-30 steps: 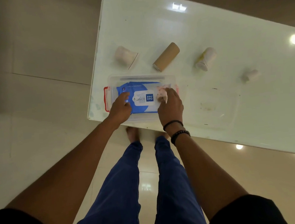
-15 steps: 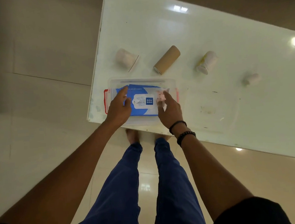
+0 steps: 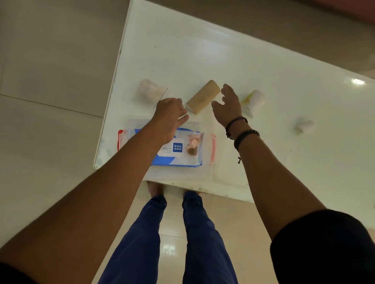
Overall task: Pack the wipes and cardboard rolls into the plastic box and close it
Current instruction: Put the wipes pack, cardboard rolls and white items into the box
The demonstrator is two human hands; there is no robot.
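The clear plastic box (image 3: pixel 209 171) sits at the near edge of the white worktop (image 3: pixel 266 67), its long axis running left to right, red latches at both short ends. Inside lies the blue wet wipes pack (image 3: pixel 178 149), flat and parallel to the box, its label (print reading upside down from here) facing up.

Just beyond the box rests a brown cardboard roll (image 3: pixel 203 97), lying on its side with its long axis diagonal: near end toward the left, far end up and to the right. The left hand (image 3: pixel 170 114) is above the far rim of the box, its fingers curled loosely with nothing held, knuckles just beside the roll's near end. The right hand (image 3: pixel 227 106) is on the roll's other side, fingers spread wide and empty, close to the roll but apart from it.

A pale roll (image 3: pixel 149 90) lies further left on the worktop, a white-and-yellow roll (image 3: pixel 254 102) just right of the right hand, and a small white roll (image 3: pixel 305 126) well off to the right.
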